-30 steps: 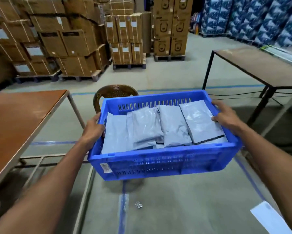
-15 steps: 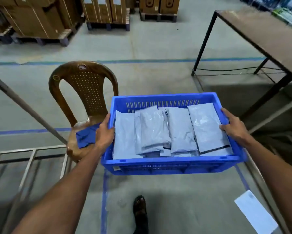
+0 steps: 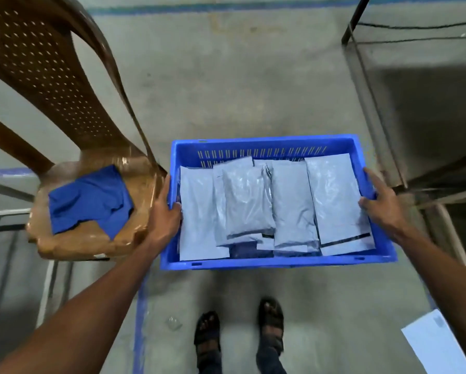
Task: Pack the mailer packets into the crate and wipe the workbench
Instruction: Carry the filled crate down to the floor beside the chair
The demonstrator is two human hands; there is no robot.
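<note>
Both left hand [image 3: 163, 211] and right hand [image 3: 383, 206] clasp the stiff crate [image 3: 267, 148] at its ends; slick mailer packets [image 3: 291, 201] seem light

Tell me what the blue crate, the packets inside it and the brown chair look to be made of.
Crate: rigid moulded plastic, blue, by its slotted wall and thick rim. Mailer packets: thin glossy grey plastic film, probably; it wrinkles and glints. Chair: brown moulded plastic, shiny seat, perforated back.
</note>
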